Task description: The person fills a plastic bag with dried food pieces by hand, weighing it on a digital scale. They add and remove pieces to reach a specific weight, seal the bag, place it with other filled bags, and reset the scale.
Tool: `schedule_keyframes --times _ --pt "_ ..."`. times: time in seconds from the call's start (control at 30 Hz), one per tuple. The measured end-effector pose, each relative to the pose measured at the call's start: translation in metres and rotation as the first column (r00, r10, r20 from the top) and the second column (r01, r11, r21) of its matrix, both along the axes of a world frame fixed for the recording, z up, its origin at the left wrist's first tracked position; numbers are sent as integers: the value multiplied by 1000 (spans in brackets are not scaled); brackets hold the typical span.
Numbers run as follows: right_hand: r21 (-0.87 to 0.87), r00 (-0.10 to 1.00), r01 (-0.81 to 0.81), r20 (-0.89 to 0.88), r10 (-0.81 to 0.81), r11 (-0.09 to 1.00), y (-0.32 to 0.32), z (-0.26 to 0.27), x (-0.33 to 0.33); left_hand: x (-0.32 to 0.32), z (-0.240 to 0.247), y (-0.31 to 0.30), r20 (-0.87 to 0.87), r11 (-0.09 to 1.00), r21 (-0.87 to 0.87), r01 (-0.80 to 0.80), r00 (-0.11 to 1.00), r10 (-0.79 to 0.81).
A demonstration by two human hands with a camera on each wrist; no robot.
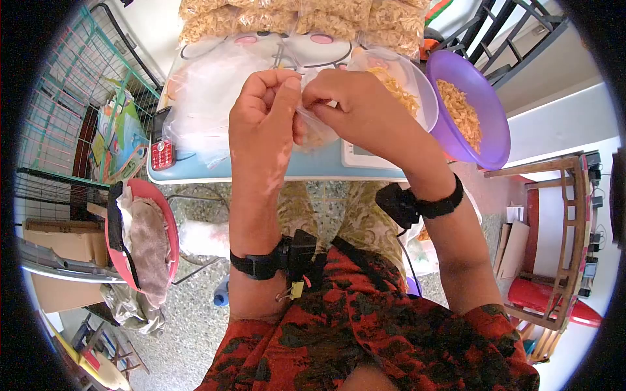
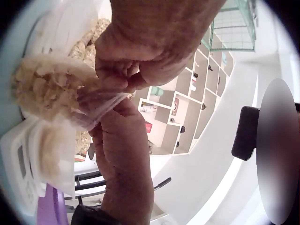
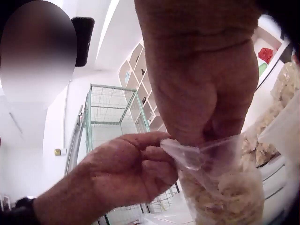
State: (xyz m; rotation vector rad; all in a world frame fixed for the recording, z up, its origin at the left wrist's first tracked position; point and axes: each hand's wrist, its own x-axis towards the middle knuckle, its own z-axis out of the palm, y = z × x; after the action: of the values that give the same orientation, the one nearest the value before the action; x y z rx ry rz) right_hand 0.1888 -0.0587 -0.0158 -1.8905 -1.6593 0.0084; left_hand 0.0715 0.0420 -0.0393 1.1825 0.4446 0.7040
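Note:
A clear plastic bag holding pale yellow, dry-looking flakes hangs below both hands. My left hand pinches one side of its mouth between thumb and fingers. At the other side of the mouth, my right hand pinches the film with its fingertips. The gathered upper film stretches between the hands in the left wrist view. In the head view, the hands hide most of the bag. To the right, a pale bowl with more flakes stands on a white scale.
A pile of thin clear bags covers the table's left part, beside a red keypad phone. Filled bags line the back. A purple basin of flakes is at the right. A wire cage stands at the left.

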Motion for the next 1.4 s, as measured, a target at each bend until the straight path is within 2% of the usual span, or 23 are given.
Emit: schedule_keyframes --times 0.07,0.17,0.27,0.37,0.47,0.57,0.67,0.77,0.8,0.87,0.9,0.97,1.07,1.17,1.4 --pt "-26 996 6 92 -3 1000 5 -11 6 -1 0 0 38 999 -25 31 999 -30" --pt "-51 980 133 157 -124 990 5 -10 6 -1 -4 1 21 1000 -10 3 1000 -3" --pt "2 976 183 124 -182 983 2 -6 2 0 -8 3 12 1000 -21 -21 1000 21" --pt "10 990 130 53 -131 991 -9 6 -1 0 -12 7 26 998 -49 -30 999 31" --pt "95 995 -92 49 87 991 -16 2 -1 -1 -13 8 32 996 -75 -42 998 45" --pt "-211 987 -160 -38 155 964 -23 23 -15 -2 -13 8 43 997 -69 -35 998 38" --pt "-39 985 -159 67 162 986 -19 -1 -17 -3 -7 3 37 999 -35 -2 999 3" --pt "-249 979 -7 194 57 968 -10 -12 -20 -4 -3 -2 53 998 8 70 996 -71" --pt "-257 978 -6 199 59 966 -6 -14 -20 -4 -3 -3 65 995 23 100 993 -101" --pt "-270 976 -6 209 64 963 -1 -16 -19 -6 1 -3 -3 998 35 52 999 -52" --pt "-263 978 -8 198 62 965 -1 -16 -18 -8 2 -2 -37 999 43 28 999 -26" --pt "-251 983 -14 175 59 968 -1 -17 -17 -8 0 0 2 1000 2 13 1000 -13" --pt "25 987 -52 155 47 998 -9 -20 -20 -8 -4 4 21 999 -41 -33 999 34" --pt "189 984 -10 174 -23 982 -14 -19 -24 -7 -3 4 13 995 -57 -82 996 83" --pt "223 976 -35 217 -15 974 -26 -23 -23 -10 -7 3 -13 994 70 -85 996 86"
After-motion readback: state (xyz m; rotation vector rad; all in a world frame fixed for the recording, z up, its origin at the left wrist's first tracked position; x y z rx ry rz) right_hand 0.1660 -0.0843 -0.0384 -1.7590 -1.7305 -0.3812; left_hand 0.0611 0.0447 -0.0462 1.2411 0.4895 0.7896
